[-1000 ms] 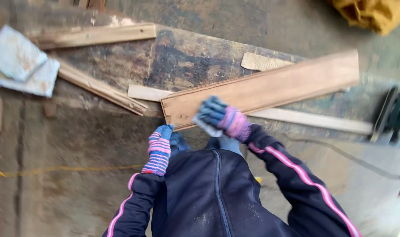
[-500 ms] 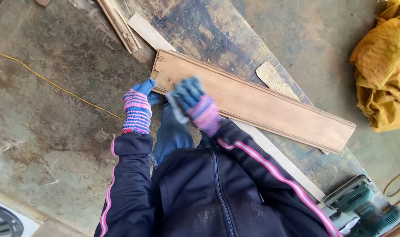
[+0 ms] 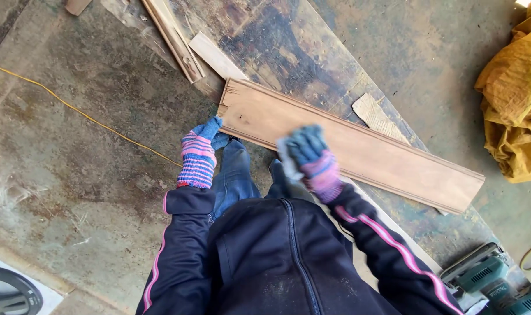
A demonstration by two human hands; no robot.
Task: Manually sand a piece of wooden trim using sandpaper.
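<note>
The long brown wooden plank (image 3: 353, 151) lies flat across a dark stained board (image 3: 277, 46) on the concrete floor (image 3: 73, 163), running from just ahead of my knees away to my right. My right hand (image 3: 309, 154), in a blue and pink knitted glove, is curled around a small pale sanding pad (image 3: 286, 160) and presses it down on the plank's near edge, toward its left end; the blur suggests I am rubbing. My left hand (image 3: 201, 151), gloved alike, sits at the plank's left corner with fingers pressed together and pointing at it, likely to steady it. A green power sander (image 3: 493, 283) rests near my right elbow. Farther off lie thin wood strips (image 3: 178, 41), a yellow cord (image 3: 85, 114) and a crumpled yellow cloth (image 3: 513, 99).
</note>
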